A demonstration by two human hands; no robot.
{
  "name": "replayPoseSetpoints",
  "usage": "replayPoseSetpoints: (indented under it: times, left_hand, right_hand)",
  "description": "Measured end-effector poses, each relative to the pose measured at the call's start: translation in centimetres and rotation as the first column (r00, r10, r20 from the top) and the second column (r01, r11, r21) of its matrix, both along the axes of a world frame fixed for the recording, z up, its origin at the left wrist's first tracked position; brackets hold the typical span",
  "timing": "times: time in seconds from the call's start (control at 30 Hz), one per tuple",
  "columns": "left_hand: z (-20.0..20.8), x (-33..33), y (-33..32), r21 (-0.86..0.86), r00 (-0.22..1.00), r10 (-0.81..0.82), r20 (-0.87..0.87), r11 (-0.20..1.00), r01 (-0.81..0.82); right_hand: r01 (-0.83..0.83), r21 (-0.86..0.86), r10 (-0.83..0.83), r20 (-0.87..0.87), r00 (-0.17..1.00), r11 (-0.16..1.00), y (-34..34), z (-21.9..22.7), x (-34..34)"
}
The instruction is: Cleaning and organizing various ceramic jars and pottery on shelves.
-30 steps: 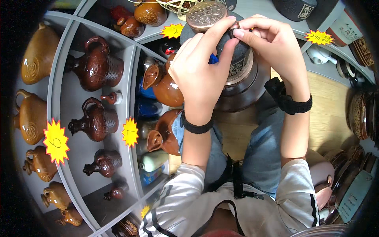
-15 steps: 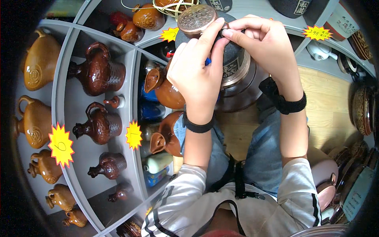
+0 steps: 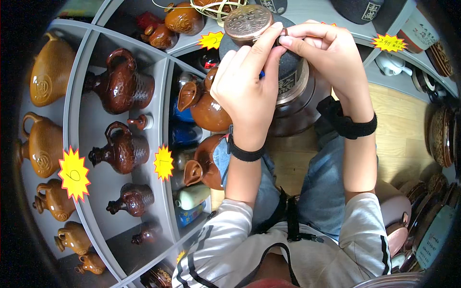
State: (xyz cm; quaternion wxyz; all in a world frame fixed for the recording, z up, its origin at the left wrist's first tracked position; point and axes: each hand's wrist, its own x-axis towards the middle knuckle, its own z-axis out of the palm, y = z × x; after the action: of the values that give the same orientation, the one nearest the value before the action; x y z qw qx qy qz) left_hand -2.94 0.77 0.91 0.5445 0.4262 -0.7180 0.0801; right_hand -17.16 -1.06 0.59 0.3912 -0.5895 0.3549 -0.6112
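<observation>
While left hand and right hand pinch a loop, floor meets shelf edge.

- A shop, by all signs one for pottery.
- At left, grey shelves hold rows of tan jugs and dark jugs, each running from large, far, to small, near.
- Yellow starburst tags, handwritten like price tags, front the shelf edges.
- Far right, a white teapot sits below another.
- Brown pots stand at right.
</observation>
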Motion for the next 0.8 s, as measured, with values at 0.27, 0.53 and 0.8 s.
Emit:
replayPoseSetpoints:
  times: [0.27, 0.53, 0.8]
  left_hand:
    - [0.8, 0.0, 0.6, 0.145, 0.994, -0.097, -0.052, 0.984, 0.103]
    - [1.8, 1.3, 1.7, 0.270, 0.952, -0.070, -0.297, 0.950, 0.154]
    - [3.1, 1.7, 3.8, 0.228, 0.847, -0.076, -0.525, 0.947, 0.226]
  right_hand:
    - [-0.030, 0.066, 0.042, -0.187, 0.981, 0.997, 0.6, 1.6, -1.7]
    - [-0.066, 0.164, 0.080, -0.081, 0.993, 0.984, 1.1, 2.1, -1.5]
    - [0.147, -0.058, -0.147, 0.003, 0.989, 0.988, 3.1, 3.6, 0.0]
